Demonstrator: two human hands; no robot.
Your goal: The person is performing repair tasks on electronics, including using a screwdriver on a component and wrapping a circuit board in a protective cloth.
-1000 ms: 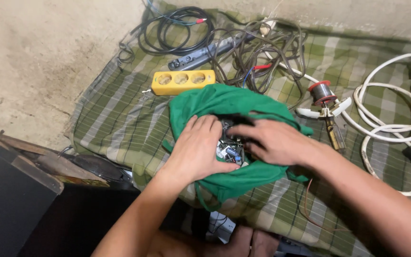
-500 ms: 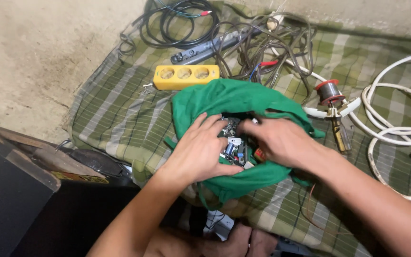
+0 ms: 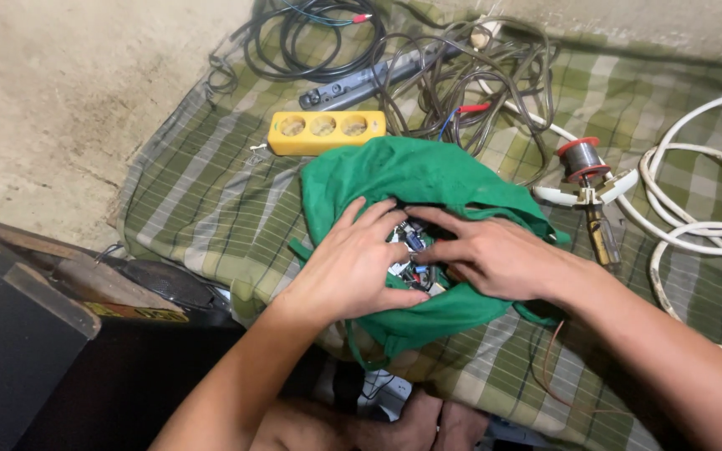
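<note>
shift since earlier: both your hands have slid a little toward the middle of the green cloth bag, and your right fingers now reach further left across the pile than they did half a second ago
what that means: judging by the closer hands, you look to be narrowing in on one piece among the small parts rather than raking through the whole heap
left hand: fingers spread and curved, resting palm-down on the parts and the bag's near edge; they clasp nothing that you can see
right hand: fingers stretched out flat and close together, tips touching the pile; whether they pinch a piece you cannot tell
small parts: a loose heap lying in the mouth of the bag, between your two hands; tiny hard bits, one blue cylinder, some white and dark pieces
green cloth bag: soft, crumpled woven fabric, bunched in folds, lying on the checked cloth
checked cloth: thin green and cream plaid, wrinkled, spread over a rough concrete floor
yellow socket strip: smooth hard plastic, oblong, three round sockets, just beyond the bag
dark cables: tangled rubbery loops at the far edge
white cable: thick, stiff, coiled, at your right
solder spool: small reel with red rims, near the bag's right side
</note>
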